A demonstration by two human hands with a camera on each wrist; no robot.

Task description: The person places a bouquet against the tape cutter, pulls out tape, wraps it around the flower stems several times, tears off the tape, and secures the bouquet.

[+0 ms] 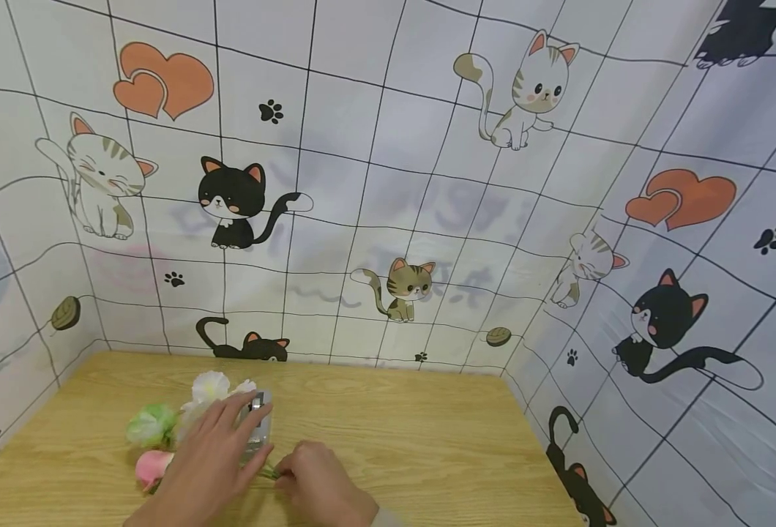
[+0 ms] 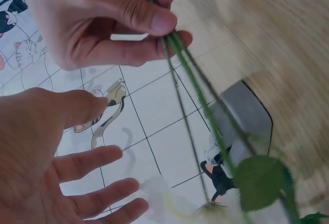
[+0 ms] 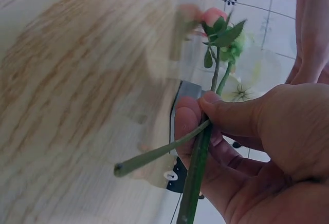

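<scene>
My right hand (image 1: 322, 479) pinches a few green flower stems (image 2: 193, 70) between thumb and fingers, low over the table. Beyond the grip, the cut stem ends (image 3: 149, 162) stick out in the right wrist view. The blooms lie to the left: a pink flower (image 1: 152, 467), a pale green flower (image 1: 151, 424) and a white flower (image 1: 209, 388). My left hand (image 1: 213, 446) is over the stems near the blooms, fingers spread and partly covering them. Beside its fingertips stands a small grey box-like object (image 1: 261, 423) with a shiny front; its kind does not show.
The wood-grain table (image 1: 414, 432) extends to the right of the hands. A white grid-patterned cloth with cartoon cats (image 1: 335, 183) hangs behind and along both sides of the table.
</scene>
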